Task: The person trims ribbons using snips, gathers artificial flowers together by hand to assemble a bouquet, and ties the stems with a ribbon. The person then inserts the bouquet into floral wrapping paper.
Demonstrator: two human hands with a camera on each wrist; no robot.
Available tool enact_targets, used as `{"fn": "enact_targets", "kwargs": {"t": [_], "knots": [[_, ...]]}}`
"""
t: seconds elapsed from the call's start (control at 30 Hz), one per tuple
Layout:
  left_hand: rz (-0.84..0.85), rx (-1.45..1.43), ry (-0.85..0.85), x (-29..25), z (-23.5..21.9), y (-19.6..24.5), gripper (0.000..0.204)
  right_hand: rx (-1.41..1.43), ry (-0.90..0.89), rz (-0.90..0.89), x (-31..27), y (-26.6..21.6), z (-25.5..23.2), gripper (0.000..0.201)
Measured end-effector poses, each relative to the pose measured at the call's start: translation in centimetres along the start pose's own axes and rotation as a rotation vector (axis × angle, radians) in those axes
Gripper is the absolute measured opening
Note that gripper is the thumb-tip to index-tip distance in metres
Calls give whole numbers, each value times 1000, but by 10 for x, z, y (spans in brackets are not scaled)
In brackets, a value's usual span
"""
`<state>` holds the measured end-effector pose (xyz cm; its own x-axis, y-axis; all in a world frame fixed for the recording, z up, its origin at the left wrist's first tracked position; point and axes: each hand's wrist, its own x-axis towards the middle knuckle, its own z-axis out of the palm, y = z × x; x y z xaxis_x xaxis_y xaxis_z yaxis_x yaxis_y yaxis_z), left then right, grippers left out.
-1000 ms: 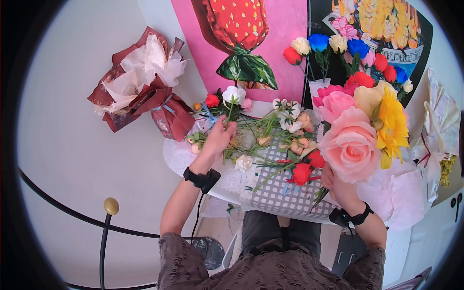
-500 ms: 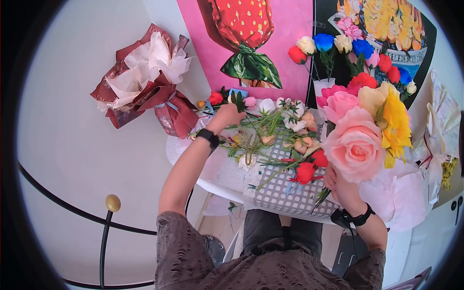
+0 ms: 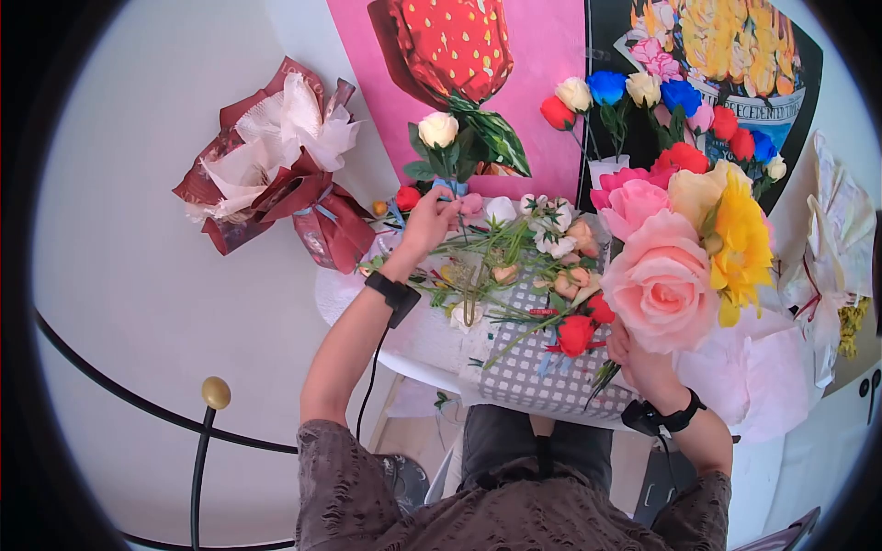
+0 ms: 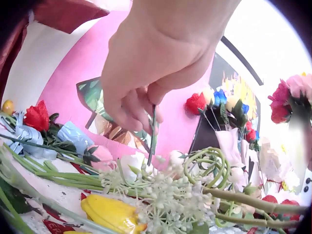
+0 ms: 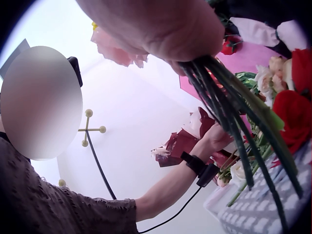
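Note:
My left hand [image 3: 429, 226] pinches the thin green stem of a cream rose [image 3: 437, 130] at the back of the table. The rose stands upright above the fingers, its dark leaves spread below the bloom. In the left wrist view the lower stem [image 4: 153, 139] points down from the fingertips; the bloom is outside that view. My right hand [image 3: 646, 361] grips a bouquet by its bundled dark green stems [image 5: 234, 112]. Its blooms include a large pale pink rose [image 3: 663, 286] and a yellow flower [image 3: 742, 246]. They lean over the right hand and hide part of it.
Loose stems and flowers cover the table's middle, with red roses [image 3: 576, 336] and a white flower [image 3: 467, 316] near the front. A wrapped maroon bouquet [image 3: 326, 220] is at left. Several small roses stand in a white holder [image 3: 608, 169] at the back. Pink wrapping paper [image 3: 749, 376] lies right.
My left hand reached toward the back of the table, then brought the cream rose upright into view. A white flower that stood above that hand is no longer upright there. My right hand keeps holding the bouquet.

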<state>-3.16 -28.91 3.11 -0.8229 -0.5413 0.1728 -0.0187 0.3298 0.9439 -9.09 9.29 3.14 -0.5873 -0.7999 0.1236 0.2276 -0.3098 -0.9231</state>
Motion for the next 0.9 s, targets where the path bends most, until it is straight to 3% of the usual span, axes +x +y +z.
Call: {"fn": "enact_targets", "kwargs": {"t": [0.03, 0.1, 0.17, 0.2, 0.23, 0.3, 0.33, 0.4, 0.43, 0.5, 0.57, 0.63, 0.67, 0.87, 0.9], "knots": [[6, 3, 3, -1, 0, 3, 8, 0, -4, -6, 2, 9, -5, 25], [326, 173, 132, -4, 5, 9, 12, -464, 78, -280, 7, 34, -18, 18], [446, 117, 165, -28, 18, 42, 13, -627, 186, -234, 11, 48, -27, 18], [519, 123, 197, -36, 21, 51, 13, -783, 296, -178, 10, 48, -32, 40], [591, 125, 227, -46, 25, 60, 13, -789, 324, -185, 8, 35, -25, 40], [564, 115, 188, -78, 33, 86, 15, -937, 292, -649, 5, 4, 10, 38], [519, 139, 126, -95, 37, 96, 12, -869, 264, -691, 4, 0, 15, 38], [485, 119, 27, -124, 50, 103, 12, -881, 310, -705, 20, -1, 31, 38], [494, 73, -9, -138, 58, 101, 15, -885, 327, -709, -47, 21, -25, 38], [393, 185, 8, -161, 65, 56, 22, -888, 351, -715, -37, 15, -27, 38], [503, -82, -327, -172, 66, 70, 26, -892, 362, -721, -46, 18, -38, 38], [206, 23, 229, -203, 98, 31, 34, -899, 371, -723, -69, 26, -59, 38], [209, 19, 224, -203, 107, 33, 34, -904, 376, -722, -80, 29, -70, 38], [792, -153, 27, -198, 150, 49, 22, -945, 412, -694, -157, 63, -112, 37], [789, -161, 24, -199, 151, 64, 22, -952, 416, -687, -39, 3, -65, 37]]}}
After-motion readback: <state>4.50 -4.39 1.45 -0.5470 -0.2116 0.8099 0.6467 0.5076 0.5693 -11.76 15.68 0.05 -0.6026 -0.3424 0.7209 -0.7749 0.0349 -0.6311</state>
